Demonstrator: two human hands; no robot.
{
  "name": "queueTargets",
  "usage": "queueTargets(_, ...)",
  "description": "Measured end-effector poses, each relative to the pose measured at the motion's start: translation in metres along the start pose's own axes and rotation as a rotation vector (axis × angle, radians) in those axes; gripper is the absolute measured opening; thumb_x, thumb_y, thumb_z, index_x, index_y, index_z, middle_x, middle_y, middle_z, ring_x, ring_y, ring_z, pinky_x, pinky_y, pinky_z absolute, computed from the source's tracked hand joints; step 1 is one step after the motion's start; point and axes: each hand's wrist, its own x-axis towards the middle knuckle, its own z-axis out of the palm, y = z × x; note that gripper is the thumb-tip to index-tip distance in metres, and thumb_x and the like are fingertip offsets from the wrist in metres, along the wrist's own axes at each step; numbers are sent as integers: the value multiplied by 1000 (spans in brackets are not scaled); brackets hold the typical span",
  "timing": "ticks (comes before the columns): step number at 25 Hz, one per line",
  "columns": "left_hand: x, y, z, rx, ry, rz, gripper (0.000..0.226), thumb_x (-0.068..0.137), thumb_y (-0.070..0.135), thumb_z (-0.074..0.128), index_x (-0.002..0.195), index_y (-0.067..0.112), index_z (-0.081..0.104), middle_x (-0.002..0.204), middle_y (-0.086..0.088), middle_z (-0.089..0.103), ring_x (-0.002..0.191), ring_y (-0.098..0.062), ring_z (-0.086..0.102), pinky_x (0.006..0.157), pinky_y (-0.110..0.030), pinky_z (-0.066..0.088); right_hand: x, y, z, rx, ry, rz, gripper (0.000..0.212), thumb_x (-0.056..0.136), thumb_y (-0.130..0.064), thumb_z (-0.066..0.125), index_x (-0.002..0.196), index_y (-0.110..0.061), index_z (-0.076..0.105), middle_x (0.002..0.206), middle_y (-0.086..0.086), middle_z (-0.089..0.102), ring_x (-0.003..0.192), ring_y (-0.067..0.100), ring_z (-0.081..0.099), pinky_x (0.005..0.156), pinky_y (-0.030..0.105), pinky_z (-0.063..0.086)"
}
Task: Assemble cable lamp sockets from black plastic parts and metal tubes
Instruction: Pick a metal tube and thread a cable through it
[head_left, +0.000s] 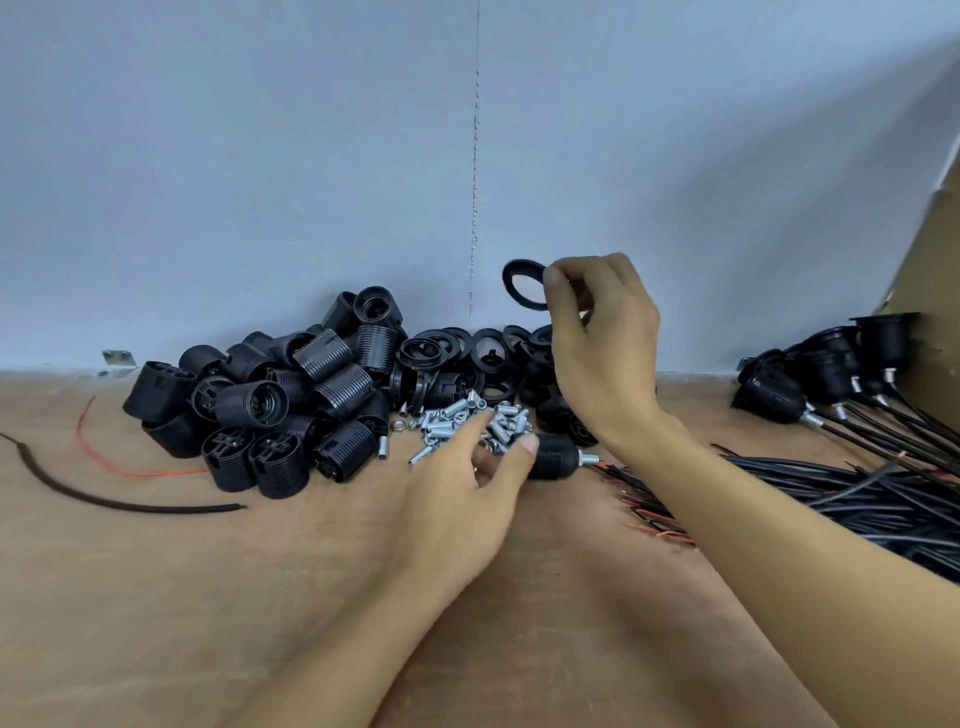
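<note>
My right hand is raised above the table and pinches a black plastic ring between thumb and fingers. My left hand lies lower, its fingers curled round a black socket cap with a metal tube and cable end coming out of its right side. Just beyond the left fingertips lies a heap of small metal tubes. Behind them is a pile of black rings, and to the left a pile of black threaded socket bodies.
A bundle of black cables with red-tipped wires spreads over the right of the wooden table. Finished sockets on cables lean by a cardboard box at far right. A loose black cable and a red wire lie left.
</note>
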Motion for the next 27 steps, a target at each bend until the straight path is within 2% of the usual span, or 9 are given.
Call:
queueTargets(2, -1, 4, -3, -111, 67, -16, 50, 93, 67, 47, 131, 36, 62, 83, 22, 63, 77, 9, 60, 69, -9, 42, -18, -5, -16, 200, -105, 177, 18, 100, -34, 55, 89, -27, 68, 75, -12, 64, 66, 5, 57, 62, 16, 42)
queueTargets(4, -2, 6, -6, -256, 96, -38, 48, 89, 71, 42, 117, 39, 66, 82, 21, 66, 74, 1, 61, 72, -22, 46, -37, -1, -31, 288, -343, 374, 23, 100, -36, 56, 84, -25, 70, 63, -10, 60, 58, 5, 51, 58, 19, 40)
queueTargets(7, -4, 7, -9, -280, 73, 13, 23, 98, 50, 50, 99, 40, 71, 86, 17, 73, 74, -2, 65, 67, -31, 54, -64, 15, -39, 139, -537, 376, 21, 99, -33, 60, 84, -25, 72, 75, -7, 68, 69, 1, 55, 68, 22, 44)
queueTargets(10, -2, 4, -8, -271, 97, 54, 22, 103, 24, 56, 95, 33, 75, 86, 16, 77, 82, 2, 72, 70, -17, 55, -76, 23, -40, -130, -486, 90, 10, 97, -29, 62, 101, -27, 71, 100, -10, 60, 97, 5, 52, 85, 20, 40)
queueTargets(12, -1, 0, -9, -296, 169, 29, 23, 103, 20, 55, 95, 29, 74, 84, 15, 77, 80, -2, 73, 66, -18, 57, -75, 27, -42, -295, -535, -21, 26, 94, -36, 63, 119, -28, 64, 118, -9, 53, 115, 13, 46, 99, 29, 36)
queueTargets(14, 1, -3, -9, -344, 261, -20, 22, 104, 21, 54, 92, 29, 71, 81, 11, 77, 72, -8, 74, 62, -28, 62, -75, 31, -46, -414, -644, -12, 42, 92, -49, 60, 131, -32, 56, 127, -12, 49, 122, 12, 41, 102, 30, 27)
queueTargets(18, 1, -3, -8, -372, 359, -61, 17, 102, 20, 57, 90, 25, 68, 79, 8, 76, 74, -12, 75, 67, -34, 64, -83, 33, -47, -452, -663, -77, 43, 94, -54, 56, 131, -31, 55, 123, -15, 56, 119, 11, 43, 103, 28, 24)
queueTargets(22, -3, 1, -7, -275, 270, 14, 15, 100, 21, 61, 87, 26, 69, 83, 11, 75, 82, -4, 72, 79, -35, 62, -85, 34, -47, -188, -573, -41, 43, 96, -45, 59, 134, -26, 54, 119, -15, 56, 110, 4, 49, 99, 17, 33)
queueTargets(27, -9, 11, -8, -192, 208, 114, 17, 96, 14, 66, 82, 24, 66, 84, 14, 73, 85, 3, 68, 74, -6, 47, -83, 31, -48, -87, -495, -85, 40, 93, -37, 69, 130, -25, 60, 115, -14, 56, 103, 2, 53, 89, 6, 38)
